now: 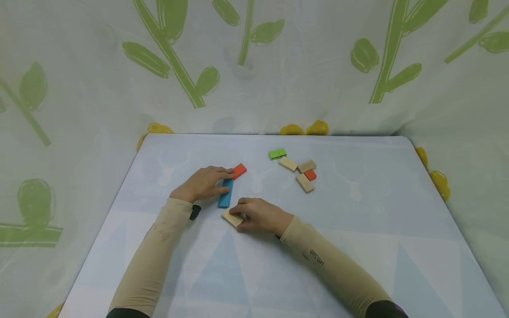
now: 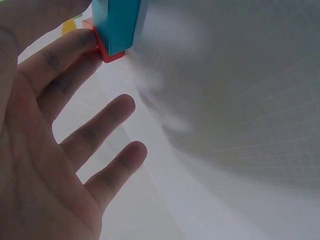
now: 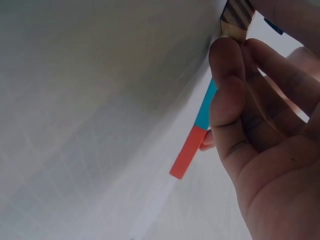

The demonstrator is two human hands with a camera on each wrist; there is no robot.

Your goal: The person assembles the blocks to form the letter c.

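My left hand (image 1: 203,183) rests by a long blue block (image 1: 225,201), its fingers stretched out. The thumb touches the blue block, and fingertips lie where it meets a red block (image 1: 240,171). In the left wrist view the ring and little fingers are spread away from the blocks. My right hand (image 1: 262,215) pinches a plain wooden block (image 1: 230,217) between thumb and fingers, close to the near end of the blue one. The right wrist view shows the red block (image 3: 187,152) and blue block in line beyond the thumb; the wooden block's grooved end (image 3: 236,20) shows at the top.
Farther back and to the right on the table (image 1: 350,229) lies a loose group: a green block (image 1: 277,153), several wooden blocks (image 1: 288,164) and another red block (image 1: 310,175). A leaf-patterned cloth (image 1: 302,66) hangs behind the table's back edge.
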